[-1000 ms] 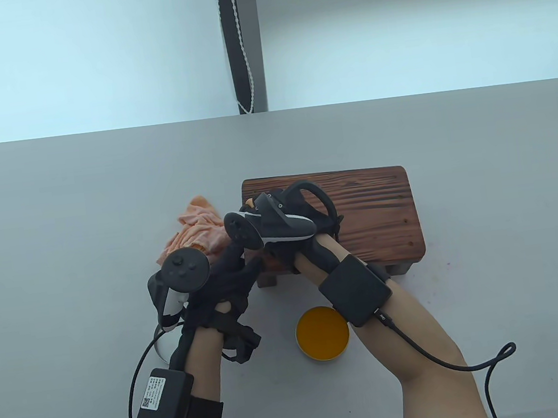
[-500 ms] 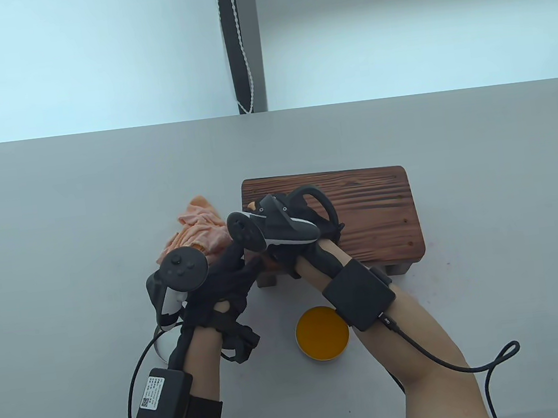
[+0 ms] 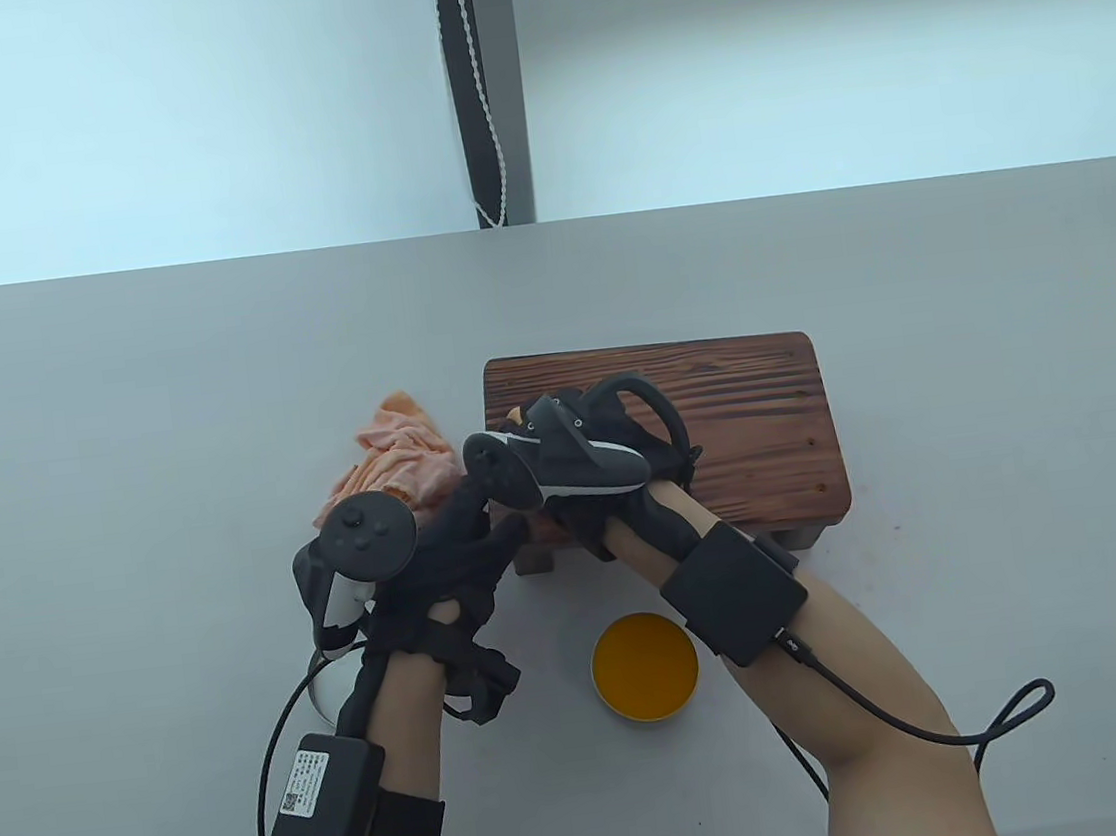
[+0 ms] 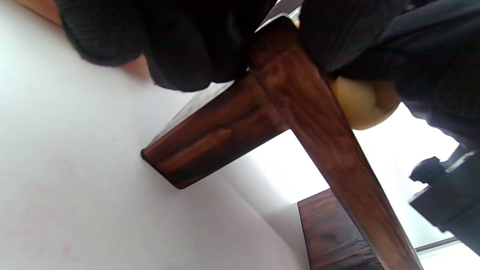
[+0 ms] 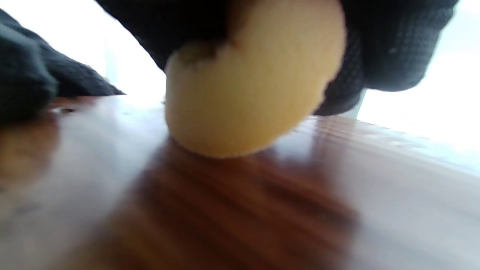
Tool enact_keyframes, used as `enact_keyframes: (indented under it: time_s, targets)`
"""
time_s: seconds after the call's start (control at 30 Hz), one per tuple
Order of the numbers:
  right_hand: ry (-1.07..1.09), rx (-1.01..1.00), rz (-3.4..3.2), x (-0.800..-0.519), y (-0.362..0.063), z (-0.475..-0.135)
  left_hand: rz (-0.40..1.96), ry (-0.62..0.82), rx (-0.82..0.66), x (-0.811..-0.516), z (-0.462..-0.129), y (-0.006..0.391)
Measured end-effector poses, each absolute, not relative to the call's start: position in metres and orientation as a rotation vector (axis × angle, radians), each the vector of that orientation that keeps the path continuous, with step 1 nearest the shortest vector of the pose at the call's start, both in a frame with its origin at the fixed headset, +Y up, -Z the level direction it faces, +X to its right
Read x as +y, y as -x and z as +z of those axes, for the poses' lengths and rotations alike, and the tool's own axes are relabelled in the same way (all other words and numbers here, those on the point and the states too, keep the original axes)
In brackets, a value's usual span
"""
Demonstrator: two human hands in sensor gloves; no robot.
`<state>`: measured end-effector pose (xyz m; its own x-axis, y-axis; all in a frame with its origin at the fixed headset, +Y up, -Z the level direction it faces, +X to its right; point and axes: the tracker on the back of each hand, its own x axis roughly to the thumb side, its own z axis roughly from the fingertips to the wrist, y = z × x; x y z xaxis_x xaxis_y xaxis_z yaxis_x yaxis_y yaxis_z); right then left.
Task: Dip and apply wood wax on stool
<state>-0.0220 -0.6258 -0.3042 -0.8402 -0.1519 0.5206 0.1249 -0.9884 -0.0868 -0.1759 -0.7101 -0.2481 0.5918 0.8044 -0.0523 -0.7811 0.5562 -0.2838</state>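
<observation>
Two hands; right hand [image 3: 612, 452] grips sponge [image 5: 255, 78] (on stool [image 3: 750, 426], long axis left-right); left hand [image 3: 454, 561] grips stool corner

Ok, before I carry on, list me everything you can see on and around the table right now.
stool: one, dark brown wood, mid-table, upright.
sponge: one, pale yellow, pressed on the stool top near its left end, in the right hand's grip.
wax tin: one, open, orange-yellow wax inside, on the table in front of the stool.
cloth: one, peach, crumpled on the table left of the stool.
metal lid: one, silvery, mostly hidden under the left wrist.
table: one, grey.
cord: one, white beaded, hanging behind the table.
left hand: black glove, holds the stool's near left corner.
right hand: black glove, pinches the sponge.
</observation>
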Motion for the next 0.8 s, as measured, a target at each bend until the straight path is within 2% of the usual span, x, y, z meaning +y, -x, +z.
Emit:
enact_keyframes:
  time_s: [0.13, 0.23, 0.47, 0.6, 0.67, 0.8]
  targets:
    - [0.836, 0.097, -2.731, -0.626, 0.026, -0.284, 0.951, 0.294, -0.089, -0.711, -0.249, 0.178]
    - [0.913, 0.016, -2.756, -0.622, 0.029, -0.272, 0.944, 0.278, -0.088, -0.710, -0.248, 0.176]
    - [0.777, 0.095, -2.849, -0.626, 0.018, -0.299, 0.945, 0.287, -0.092, -0.710, -0.248, 0.176]
    - [0.809, 0.043, -2.709, -0.623, 0.018, -0.279, 0.950, 0.290, -0.089, -0.710, -0.248, 0.176]
    - [0.908, 0.025, -2.741, -0.621, 0.022, -0.270, 0.948, 0.289, -0.088, -0.709, -0.249, 0.176]
    - [0.821, 0.102, -2.844, -0.625, 0.017, -0.289, 0.942, 0.282, -0.087, -0.709, -0.248, 0.175]
